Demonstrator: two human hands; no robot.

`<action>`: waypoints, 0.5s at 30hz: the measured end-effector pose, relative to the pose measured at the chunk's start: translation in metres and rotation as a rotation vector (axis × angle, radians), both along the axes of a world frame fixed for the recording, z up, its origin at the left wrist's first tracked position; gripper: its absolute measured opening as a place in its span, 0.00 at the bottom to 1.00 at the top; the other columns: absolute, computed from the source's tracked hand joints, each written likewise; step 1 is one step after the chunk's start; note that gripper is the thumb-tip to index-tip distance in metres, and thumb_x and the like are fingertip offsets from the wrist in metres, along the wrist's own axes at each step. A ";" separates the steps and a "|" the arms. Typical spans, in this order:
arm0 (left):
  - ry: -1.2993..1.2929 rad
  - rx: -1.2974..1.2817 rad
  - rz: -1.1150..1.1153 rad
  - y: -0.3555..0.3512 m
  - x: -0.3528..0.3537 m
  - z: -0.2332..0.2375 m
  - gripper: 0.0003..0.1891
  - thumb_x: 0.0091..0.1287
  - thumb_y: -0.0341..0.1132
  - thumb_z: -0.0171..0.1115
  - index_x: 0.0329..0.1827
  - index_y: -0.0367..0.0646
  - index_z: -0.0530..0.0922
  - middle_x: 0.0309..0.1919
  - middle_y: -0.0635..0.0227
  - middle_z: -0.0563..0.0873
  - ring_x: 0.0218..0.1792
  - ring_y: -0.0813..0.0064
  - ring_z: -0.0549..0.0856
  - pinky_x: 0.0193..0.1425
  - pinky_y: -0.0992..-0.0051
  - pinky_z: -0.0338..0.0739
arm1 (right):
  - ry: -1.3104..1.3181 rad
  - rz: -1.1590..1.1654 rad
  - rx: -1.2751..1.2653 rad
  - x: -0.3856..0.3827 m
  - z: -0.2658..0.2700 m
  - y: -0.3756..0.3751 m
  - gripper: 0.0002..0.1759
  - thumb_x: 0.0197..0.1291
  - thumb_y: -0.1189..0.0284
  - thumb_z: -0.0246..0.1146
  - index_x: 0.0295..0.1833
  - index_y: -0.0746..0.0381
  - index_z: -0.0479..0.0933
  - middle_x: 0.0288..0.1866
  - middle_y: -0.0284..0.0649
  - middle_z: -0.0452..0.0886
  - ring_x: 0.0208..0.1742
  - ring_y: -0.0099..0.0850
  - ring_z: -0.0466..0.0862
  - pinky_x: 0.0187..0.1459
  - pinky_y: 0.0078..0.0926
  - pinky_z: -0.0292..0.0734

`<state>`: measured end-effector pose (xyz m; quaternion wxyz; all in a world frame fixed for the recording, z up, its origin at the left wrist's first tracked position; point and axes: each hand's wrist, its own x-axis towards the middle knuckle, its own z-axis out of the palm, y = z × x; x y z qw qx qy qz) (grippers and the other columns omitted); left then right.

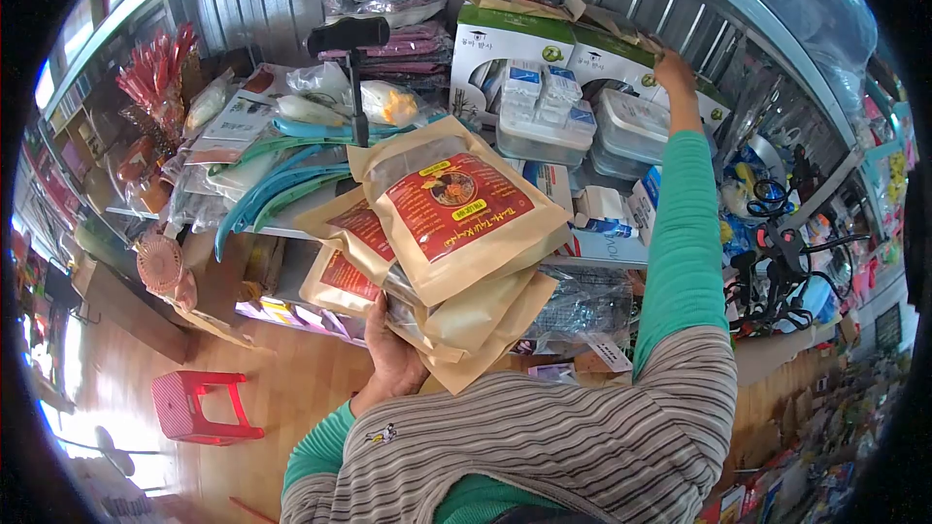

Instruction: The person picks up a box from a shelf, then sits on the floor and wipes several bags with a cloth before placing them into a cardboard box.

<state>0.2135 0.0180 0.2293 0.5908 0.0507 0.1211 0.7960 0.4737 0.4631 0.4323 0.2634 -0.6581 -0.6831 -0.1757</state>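
The left hand point(393, 359) is low in the middle of the view, closed from below around a fanned stack of brown paper pouches point(456, 213). Each pouch has a red printed label, and the topmost one faces the camera and tilts to the right. The stack rises from that hand and stands in front of the shelf point(607, 254), covering part of it. The right hand point(673, 70) is well apart from the stack, raised high on the right at the end of a green sleeve. It rests at the top edge of a green-and-white box point(612, 58) on the upper part of the shelf, and whether its fingers grip the box or only touch it cannot be told. A second box of the same kind point(510, 39) stands just beside the first, to its left. Below both boxes are clear plastic containers point(544, 116) with lids. Left of the pouches lie curved teal plastic pieces point(282, 184), and a black handle on a stem point(348, 36) stands above them. A red stool point(199, 406) sits on the wooden floor point(291, 388) at lower left.
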 end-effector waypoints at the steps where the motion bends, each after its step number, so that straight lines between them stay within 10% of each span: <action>1: -0.002 -0.002 -0.002 0.000 0.000 0.000 0.27 0.59 0.47 0.48 0.57 0.40 0.61 0.53 0.59 0.70 0.54 0.62 0.70 0.59 0.62 0.63 | -0.012 0.011 -0.067 0.004 0.001 0.002 0.19 0.55 0.59 0.49 0.49 0.55 0.71 0.46 0.51 0.73 0.49 0.45 0.72 0.49 0.40 0.67; 8: -0.013 -0.014 -0.019 0.000 -0.003 -0.007 0.26 0.60 0.48 0.45 0.58 0.42 0.60 0.55 0.58 0.67 0.56 0.59 0.67 0.60 0.60 0.60 | 0.065 0.289 0.120 -0.032 0.009 -0.056 0.25 0.52 0.56 0.54 0.52 0.61 0.70 0.52 0.47 0.71 0.51 0.44 0.72 0.50 0.35 0.67; 12: -0.047 0.009 -0.084 0.000 -0.003 0.005 0.26 0.61 0.47 0.44 0.58 0.41 0.59 0.56 0.57 0.66 0.56 0.58 0.66 0.61 0.60 0.59 | 0.198 1.086 0.207 -0.076 0.007 -0.184 0.17 0.52 0.65 0.59 0.47 0.62 0.72 0.43 0.44 0.77 0.44 0.37 0.77 0.44 0.28 0.69; 15: -0.065 0.096 -0.080 0.002 0.000 0.011 0.26 0.60 0.47 0.42 0.59 0.41 0.59 0.56 0.57 0.66 0.57 0.59 0.66 0.62 0.60 0.57 | -0.030 1.211 0.048 -0.100 -0.008 -0.299 0.25 0.40 0.70 0.65 0.49 0.61 0.71 0.45 0.46 0.74 0.47 0.40 0.73 0.49 0.30 0.67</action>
